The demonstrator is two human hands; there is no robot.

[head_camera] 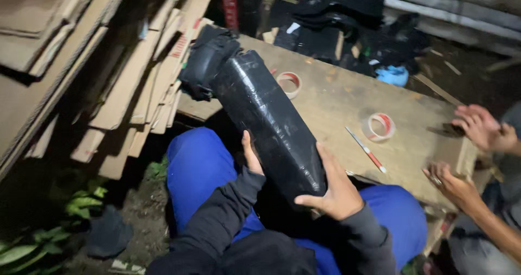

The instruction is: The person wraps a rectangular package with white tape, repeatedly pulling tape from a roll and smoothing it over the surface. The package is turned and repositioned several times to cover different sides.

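Note:
A long bundle wrapped in shiny black plastic (260,106) lies slanted from my lap up to the left end of a wooden board (336,98). My left hand (251,156) presses against the bundle's lower left side, mostly hidden behind it. My right hand (335,189) cups its lower right end, fingers spread over the wrap. My knees in blue trousers (198,163) are under the bundle. The bundle's far end is bunched, loose black plastic.
Two tape rolls (289,83) (379,126) and a red-and-white pen (367,150) lie on the board. Another person's two hands (477,125) (453,185) rest at its right end. Cardboard sheets (135,74) lean at the left; black bags (336,9) and a blue object (392,75) lie behind.

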